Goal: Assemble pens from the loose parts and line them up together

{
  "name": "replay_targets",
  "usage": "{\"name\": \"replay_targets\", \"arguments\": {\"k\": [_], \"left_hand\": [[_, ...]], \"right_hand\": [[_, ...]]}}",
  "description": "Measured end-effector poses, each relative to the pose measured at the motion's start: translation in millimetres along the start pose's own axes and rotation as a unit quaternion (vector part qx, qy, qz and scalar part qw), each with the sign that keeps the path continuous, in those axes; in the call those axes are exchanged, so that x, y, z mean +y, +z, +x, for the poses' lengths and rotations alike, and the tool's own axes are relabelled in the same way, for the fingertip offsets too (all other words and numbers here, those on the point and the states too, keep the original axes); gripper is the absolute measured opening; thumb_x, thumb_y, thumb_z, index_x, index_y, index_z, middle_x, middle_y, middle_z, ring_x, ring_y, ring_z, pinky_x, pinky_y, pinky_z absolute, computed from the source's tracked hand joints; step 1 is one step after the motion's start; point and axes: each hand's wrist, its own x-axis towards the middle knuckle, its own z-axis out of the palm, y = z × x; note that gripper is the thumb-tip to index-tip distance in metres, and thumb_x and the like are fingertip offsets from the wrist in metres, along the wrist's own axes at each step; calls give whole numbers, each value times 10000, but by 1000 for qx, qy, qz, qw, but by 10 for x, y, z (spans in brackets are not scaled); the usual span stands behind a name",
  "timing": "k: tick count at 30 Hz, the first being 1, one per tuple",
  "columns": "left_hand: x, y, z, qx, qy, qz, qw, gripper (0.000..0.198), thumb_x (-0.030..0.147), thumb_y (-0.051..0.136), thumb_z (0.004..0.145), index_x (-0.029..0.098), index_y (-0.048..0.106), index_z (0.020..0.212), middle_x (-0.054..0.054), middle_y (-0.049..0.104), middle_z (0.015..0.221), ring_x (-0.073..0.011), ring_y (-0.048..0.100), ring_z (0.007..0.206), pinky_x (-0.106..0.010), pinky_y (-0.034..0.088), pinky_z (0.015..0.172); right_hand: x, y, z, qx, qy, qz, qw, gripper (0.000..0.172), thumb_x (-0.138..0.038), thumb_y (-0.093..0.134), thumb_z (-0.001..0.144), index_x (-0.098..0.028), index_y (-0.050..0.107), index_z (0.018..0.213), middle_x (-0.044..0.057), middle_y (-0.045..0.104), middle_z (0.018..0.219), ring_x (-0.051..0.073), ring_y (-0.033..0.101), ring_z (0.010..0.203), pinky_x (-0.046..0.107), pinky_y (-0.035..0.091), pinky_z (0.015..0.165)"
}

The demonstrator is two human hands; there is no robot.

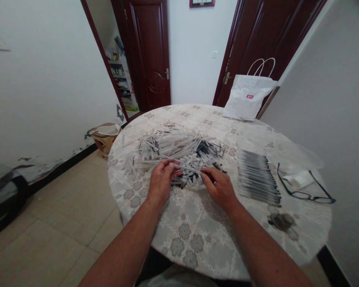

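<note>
A thin, pale translucent tube (188, 168) is stretched between my two hands above the table. My left hand (164, 178) pinches its left end with thumb and fingers, and my right hand (217, 184) pinches the right end. Behind and beneath them spreads a large loose pile of white and clear tube pieces (176, 141), with black thin rods (208, 151) mixed in at its right. To the right of my right hand, a row of assembled clear pens with dark tips (257, 175) lies side by side.
The round table has a patterned cloth (185, 235). Black-framed glasses (305, 196) lie at the right by a crumpled white packet (300, 179). A small dark round object (283, 221) sits nearer me. A white paper bag (248, 97) stands at the back right; a stool (106, 137) is left.
</note>
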Motion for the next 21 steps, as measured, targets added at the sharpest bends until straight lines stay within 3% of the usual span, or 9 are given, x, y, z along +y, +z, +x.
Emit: {"name": "replay_targets", "arguments": {"k": [4,8,11,13,15,18,19,21], "left_hand": [[-15,-25,49,27,8,-25,999,346,371,775,787,168,656,1040,-91,737,1087,-203,722,988,-346,600,853],[-23,-14,56,26,7,-39,999,303,358,765,793,163,666,1002,-86,743,1041,-209,730,956,-333,604,818],[-10,3,50,17,0,-41,999,287,347,770,790,167,670,991,-81,745,1036,-209,731,956,-337,609,815],[6,9,51,13,0,-32,999,284,340,773,790,168,672,992,-79,745,1037,-208,731,966,-340,612,825],[20,9,62,9,-4,-16,1000,282,338,768,798,168,674,1003,-76,742,1036,-205,732,971,-345,612,845],[23,9,77,1,-6,1,1000,290,351,759,808,167,673,1015,-68,739,1033,-204,735,955,-354,616,847],[18,13,74,-1,-5,5,1000,294,357,757,812,170,669,1022,-70,741,1044,-208,736,966,-358,617,847],[3,27,52,-14,-7,25,1000,301,371,749,823,177,659,1035,-80,748,1068,-223,735,993,-374,617,855]], "right_hand": [[-4,104,-33,-80,-76,-39,993,280,-267,520,999,-198,693,1207,117,754,1108,239,713,989,370,545,900],[-66,120,-51,-76,-63,-34,995,293,-253,507,998,-174,702,1202,126,758,1124,229,718,999,352,543,910],[-125,84,-31,-78,1,7,997,277,-286,534,981,-184,735,1141,93,774,1021,208,715,925,325,533,866],[-131,85,-9,-99,80,68,990,270,-318,552,964,-193,750,1100,50,754,869,176,687,790,287,518,759],[-95,110,16,-127,177,154,964,267,-341,563,941,-188,753,1050,4,679,713,136,603,620,247,458,604],[-23,128,56,-168,297,257,904,289,-367,566,922,-173,712,1078,-39,593,632,102,461,471,229,349,476],[-16,118,69,-178,311,264,895,280,-362,557,926,-172,699,1073,-44,586,629,98,442,459,228,338,471],[-49,74,92,-186,273,224,917,217,-323,545,936,-179,692,1006,-36,614,664,102,488,512,227,372,527]]}}
